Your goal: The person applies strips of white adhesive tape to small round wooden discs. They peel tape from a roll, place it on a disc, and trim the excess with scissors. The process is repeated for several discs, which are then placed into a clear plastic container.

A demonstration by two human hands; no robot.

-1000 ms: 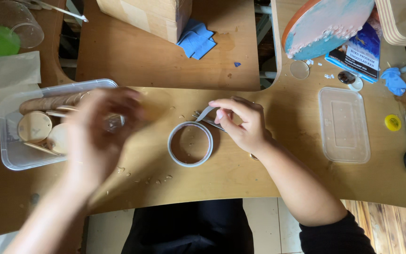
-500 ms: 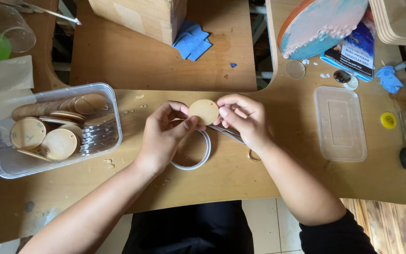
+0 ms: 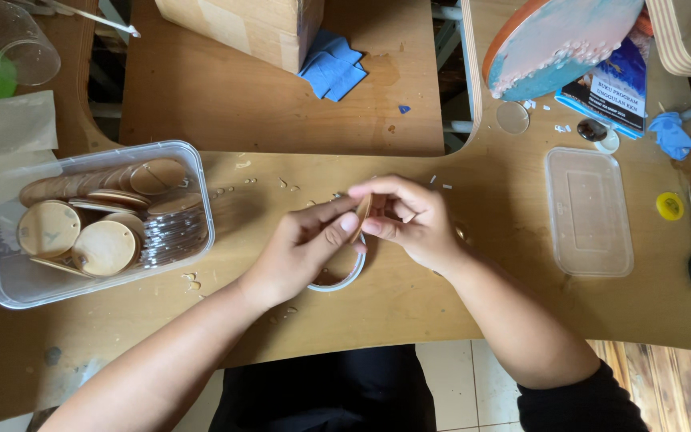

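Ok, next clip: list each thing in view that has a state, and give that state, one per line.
Left hand: fingers pinch the wooden disc.
Right hand: fingers pinch the same disc.
Wooden disc: held edge-on above the table.
Tape roll: flat on the table, under the hands.
Clear tub: open, holds wooden discs.
Tub lid: off, lying flat.
Plastic cup: on its side.

Probably a craft workshop: plywood workbench (image 3: 457,304), tub of wooden discs (image 3: 105,224)

Surface: plywood table (image 3: 441,312).
Left: clear tub (image 3: 9,288) of wooden discs (image 3: 105,246).
Centre: tape ring (image 3: 344,282).
Right: clear lid (image 3: 588,212), yellow cap (image 3: 669,206).
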